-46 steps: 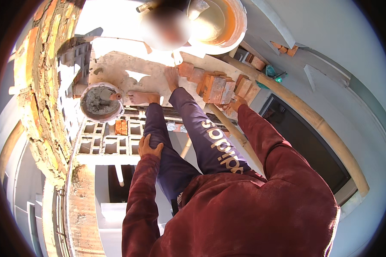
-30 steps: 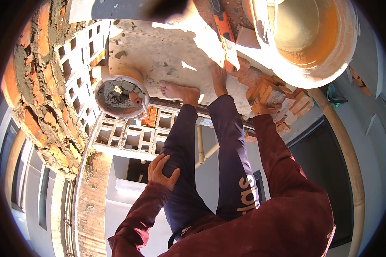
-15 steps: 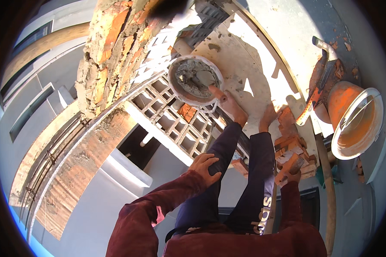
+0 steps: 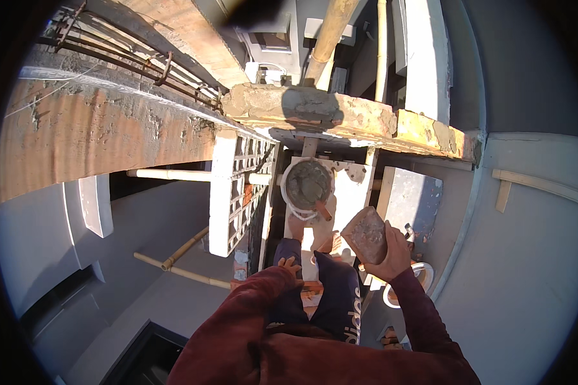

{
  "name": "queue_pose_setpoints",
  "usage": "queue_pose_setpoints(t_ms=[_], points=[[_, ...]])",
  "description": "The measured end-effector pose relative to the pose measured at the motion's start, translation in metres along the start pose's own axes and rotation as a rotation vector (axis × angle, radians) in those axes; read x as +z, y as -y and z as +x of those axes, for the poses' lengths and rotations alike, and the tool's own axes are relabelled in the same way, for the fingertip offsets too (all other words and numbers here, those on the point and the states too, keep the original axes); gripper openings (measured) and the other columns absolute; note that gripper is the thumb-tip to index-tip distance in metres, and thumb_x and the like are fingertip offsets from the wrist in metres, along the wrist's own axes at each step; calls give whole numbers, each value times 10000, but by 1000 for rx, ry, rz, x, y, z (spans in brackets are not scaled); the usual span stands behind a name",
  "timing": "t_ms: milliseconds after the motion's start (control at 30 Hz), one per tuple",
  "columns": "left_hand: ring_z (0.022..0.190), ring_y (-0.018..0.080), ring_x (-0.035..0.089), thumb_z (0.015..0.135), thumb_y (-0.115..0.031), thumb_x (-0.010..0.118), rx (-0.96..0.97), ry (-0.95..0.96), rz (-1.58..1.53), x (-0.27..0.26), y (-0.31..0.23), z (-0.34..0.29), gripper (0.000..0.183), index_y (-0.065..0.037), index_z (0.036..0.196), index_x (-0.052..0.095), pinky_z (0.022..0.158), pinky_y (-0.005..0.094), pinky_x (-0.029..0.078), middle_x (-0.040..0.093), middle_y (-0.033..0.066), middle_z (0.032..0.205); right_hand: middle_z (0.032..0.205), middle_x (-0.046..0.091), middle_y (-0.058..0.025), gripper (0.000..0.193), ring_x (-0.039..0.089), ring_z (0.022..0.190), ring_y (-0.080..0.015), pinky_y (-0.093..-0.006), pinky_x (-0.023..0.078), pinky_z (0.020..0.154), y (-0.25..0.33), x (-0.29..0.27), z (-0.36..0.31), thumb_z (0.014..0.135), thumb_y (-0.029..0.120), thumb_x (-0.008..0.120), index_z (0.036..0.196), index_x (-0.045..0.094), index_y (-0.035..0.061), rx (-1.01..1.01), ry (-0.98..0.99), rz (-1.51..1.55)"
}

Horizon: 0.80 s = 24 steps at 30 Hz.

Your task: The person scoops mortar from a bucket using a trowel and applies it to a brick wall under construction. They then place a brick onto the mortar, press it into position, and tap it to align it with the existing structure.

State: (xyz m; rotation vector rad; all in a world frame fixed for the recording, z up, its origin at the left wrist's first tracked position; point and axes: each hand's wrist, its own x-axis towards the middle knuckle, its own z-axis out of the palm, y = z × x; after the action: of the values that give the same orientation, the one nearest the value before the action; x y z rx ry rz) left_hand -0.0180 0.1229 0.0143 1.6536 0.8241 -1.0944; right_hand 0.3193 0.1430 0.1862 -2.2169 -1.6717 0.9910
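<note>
My right hand point(image 4: 397, 255) holds a brick point(image 4: 364, 234) up at the right, fingers wrapped round its near end. The brick's face looks rough and dusty, and it hangs in the air above the platform. My left hand point(image 4: 293, 269) lies on my left knee with the fingers stretched out, holding nothing. In front of my feet stands a bucket of grey mortar point(image 4: 308, 183). A trowel point(image 4: 323, 210) rests in it, its reddish-brown handle pointing toward me and its blade partly in the mortar.
Ahead runs a brick wall point(image 4: 359, 122) with mortar on top. A pale lattice block panel point(image 4: 241, 192) stands left of the bucket, below a concrete beam with exposed rebar point(image 4: 141, 64). Bamboo poles point(image 4: 331, 38) rise beyond. Another bucket point(image 4: 424, 276) sits low at right.
My right hand has raised the brick from beside the brick pile to in front of me. The view has swung round toward the wall. My left hand stays on my leg.
</note>
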Motion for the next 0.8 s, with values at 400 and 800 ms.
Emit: queue_pose_setpoints(t_ms=[400, 800], points=[[1438, 353, 257, 780, -525, 661, -157, -377, -586, 43, -44, 22, 654, -186, 1334, 582, 1192, 492, 189, 360, 149, 1520, 1199, 512, -190, 943, 515, 1155, -372, -446, 459, 978, 214, -21, 349, 556, 383, 799, 1433, 480, 247, -727, -42, -362], [1364, 296, 406, 728, -464, 691, -294, -485, -896, 47, -63, 21, 578, -165, 1224, 677, 1166, 405, 292, 504, 113, 1419, 1163, 525, -187, 884, 515, 1152, -365, -444, 460, 963, 238, 51, 424, 550, 385, 834, 1378, 546, 265, -838, 11, -423]])
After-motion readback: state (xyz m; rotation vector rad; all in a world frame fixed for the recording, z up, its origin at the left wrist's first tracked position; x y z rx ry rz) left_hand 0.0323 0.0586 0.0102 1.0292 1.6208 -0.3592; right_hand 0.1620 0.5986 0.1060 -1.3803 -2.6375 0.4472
